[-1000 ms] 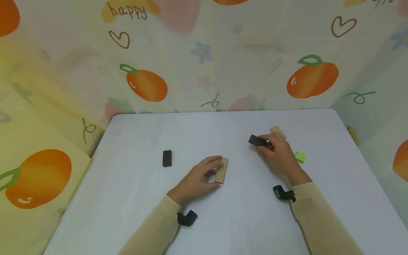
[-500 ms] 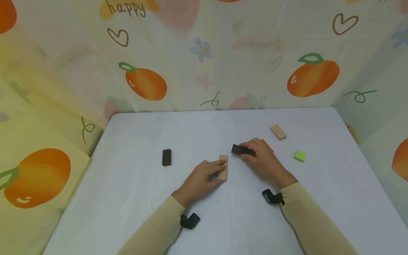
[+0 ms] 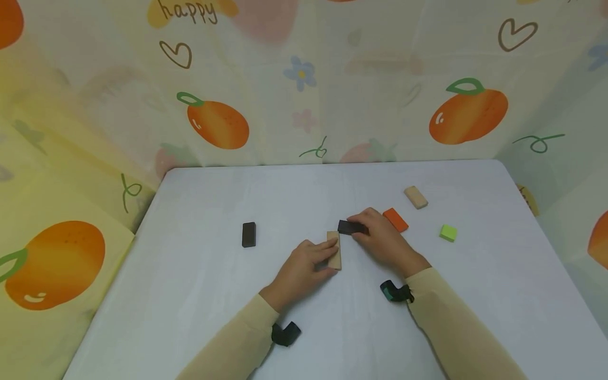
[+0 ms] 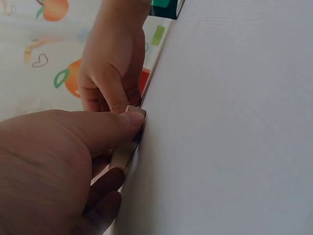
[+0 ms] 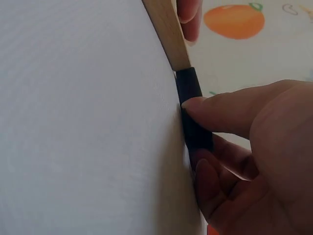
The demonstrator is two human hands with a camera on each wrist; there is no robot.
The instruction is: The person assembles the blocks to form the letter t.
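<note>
left hand (image 3: 298,272): we clamp thumb and fingers on the tan block (image 3: 335,259).
tan block: it lies on the table (image 3: 199,295), near its middle.
right hand (image 3: 383,238): we pinch the black block (image 3: 347,227) between thumb and fingers.
black block: its end meets the tan block's far end.
orange block (image 3: 395,220): just beside our right hand.
green block (image 3: 448,233), second tan block (image 3: 416,197): farther right.
second black block (image 3: 249,234): well to our left.

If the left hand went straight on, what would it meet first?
Likely the black block in the right hand, past the wooden block the left hand holds; the blocks seem to touch, but depth is unclear.
</note>
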